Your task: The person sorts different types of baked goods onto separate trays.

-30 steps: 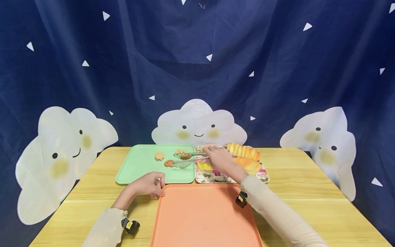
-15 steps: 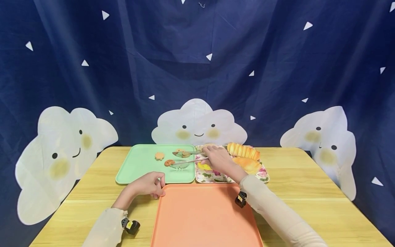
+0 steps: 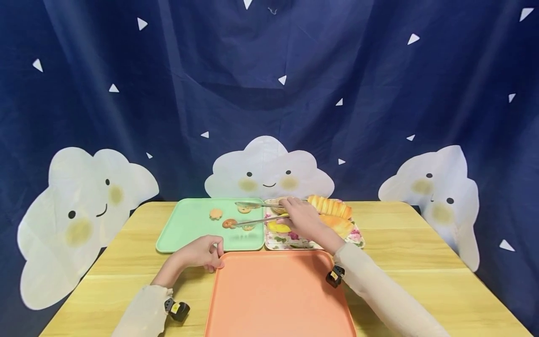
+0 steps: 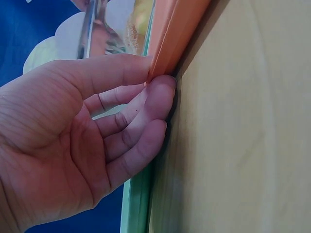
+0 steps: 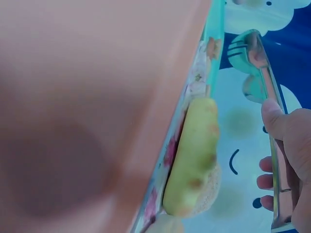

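Note:
My left hand (image 3: 202, 252) pinches the near-left corner region of an orange tray (image 3: 280, 295) between thumb and fingers; the left wrist view shows the thumb on the tray's rim. My right hand (image 3: 305, 220) grips metal tongs (image 5: 266, 75), whose arms stand spread apart and point left over a green tray (image 3: 185, 230). On that tray lie a flower-shaped cookie (image 3: 216, 214), a brown cookie (image 3: 229, 223) near the lower tong tip, and a round cookie (image 3: 244, 209) beneath the upper one. Another cookie (image 3: 248, 228) is partly hidden by the lower tong. Nothing is visibly held between the tongs.
Right of the green tray, a floral tray (image 3: 286, 243) carries a ridged bread roll (image 3: 330, 207), an orange-brown bread (image 3: 338, 225) and a yellow piece (image 3: 278, 227), partly hidden by my right hand. The wooden table (image 3: 400, 248) ends at a dark blue curtain (image 3: 358, 93).
The tongs' tips have spread wider apart, the upper arm moving back, which uncovers more of the round cookie. My left hand stays on the orange tray. The head view has shifted slightly.

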Demonstrator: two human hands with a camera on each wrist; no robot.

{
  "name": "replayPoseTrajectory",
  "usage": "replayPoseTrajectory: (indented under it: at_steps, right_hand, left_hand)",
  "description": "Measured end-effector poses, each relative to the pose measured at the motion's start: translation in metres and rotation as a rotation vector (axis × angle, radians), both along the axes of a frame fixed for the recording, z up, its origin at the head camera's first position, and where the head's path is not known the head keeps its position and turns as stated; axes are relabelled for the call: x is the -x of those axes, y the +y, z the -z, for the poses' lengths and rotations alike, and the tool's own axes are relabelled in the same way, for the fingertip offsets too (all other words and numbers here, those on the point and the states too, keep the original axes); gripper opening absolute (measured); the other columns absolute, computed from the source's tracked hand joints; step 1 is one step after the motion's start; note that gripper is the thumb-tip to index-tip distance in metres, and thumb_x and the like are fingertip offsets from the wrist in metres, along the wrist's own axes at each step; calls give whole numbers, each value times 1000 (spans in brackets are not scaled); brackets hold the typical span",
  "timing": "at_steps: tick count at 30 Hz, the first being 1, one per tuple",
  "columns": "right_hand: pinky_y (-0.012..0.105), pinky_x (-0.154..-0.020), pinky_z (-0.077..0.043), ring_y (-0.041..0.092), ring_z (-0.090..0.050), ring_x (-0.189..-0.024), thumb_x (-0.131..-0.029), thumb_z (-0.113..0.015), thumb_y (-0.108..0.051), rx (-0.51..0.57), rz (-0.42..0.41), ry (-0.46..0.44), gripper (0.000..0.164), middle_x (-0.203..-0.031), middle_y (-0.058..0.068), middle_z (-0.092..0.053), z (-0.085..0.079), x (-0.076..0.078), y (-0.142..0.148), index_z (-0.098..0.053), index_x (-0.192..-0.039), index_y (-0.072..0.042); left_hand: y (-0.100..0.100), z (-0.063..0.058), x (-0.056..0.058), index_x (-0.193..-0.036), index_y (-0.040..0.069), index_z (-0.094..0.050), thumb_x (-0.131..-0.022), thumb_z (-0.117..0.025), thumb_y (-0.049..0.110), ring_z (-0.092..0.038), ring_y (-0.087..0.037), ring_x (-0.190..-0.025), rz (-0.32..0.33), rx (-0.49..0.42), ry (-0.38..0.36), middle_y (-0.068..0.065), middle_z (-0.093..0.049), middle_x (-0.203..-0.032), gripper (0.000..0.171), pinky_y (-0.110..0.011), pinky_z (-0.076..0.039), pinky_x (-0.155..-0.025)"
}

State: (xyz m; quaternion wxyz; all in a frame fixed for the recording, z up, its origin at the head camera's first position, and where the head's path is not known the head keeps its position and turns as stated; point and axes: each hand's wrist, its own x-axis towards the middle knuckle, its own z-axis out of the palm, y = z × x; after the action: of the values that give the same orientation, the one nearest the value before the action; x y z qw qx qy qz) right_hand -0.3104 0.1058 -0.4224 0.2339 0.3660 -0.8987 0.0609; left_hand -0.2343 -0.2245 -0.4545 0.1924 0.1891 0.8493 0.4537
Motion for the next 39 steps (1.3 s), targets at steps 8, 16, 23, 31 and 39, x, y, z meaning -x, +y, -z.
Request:
replayPoseTrajectory:
  at_steps: [8,16,23,31,39]
  right_hand:
    - [40,-67,-52,25,-63,-86,-91,-77,-29,108,22,51,50,-106,11,-64,-7,-14,27,-55,-128,-4]
    - [48,-76,-53,34,-62,-92,-88,-78,-30,222,38,228,55,-104,17,-63,-4,-18,74,-55,-128,1]
    - [52,-71,-50,40,-60,-85,-103,-51,-51,267,100,416,63,-99,23,-63,2,-17,116,-57,-125,8]
    - [52,-59,-49,42,-58,-75,-90,-73,-30,313,314,393,54,-90,26,-59,14,-16,159,-55,-123,9]
    - [58,-50,-46,47,-57,-76,-92,-74,-23,375,566,267,50,-92,30,-57,19,-18,187,-51,-120,10]
  left_hand:
    - [1,0,-1,-87,-7,-52,-81,-76,-2,-61,-17,-56,2,-21,-5,-11,-67,-64,25,-25,-45,-53]
    - [1,0,-3,-88,-8,-51,-82,-76,-1,-62,-17,-56,8,-12,11,-8,-66,-63,26,-25,-46,-52]
    - [1,1,-3,-87,-7,-52,-81,-76,0,-62,-17,-56,11,-13,16,-10,-67,-63,26,-25,-47,-52]
    - [0,3,-2,-87,-9,-50,-82,-75,0,-63,-18,-56,26,-24,15,-12,-68,-64,27,-26,-47,-51]
    - [-1,2,-1,-87,-9,-50,-82,-75,-1,-63,-18,-57,22,-37,1,-9,-67,-64,27,-26,-47,-52]
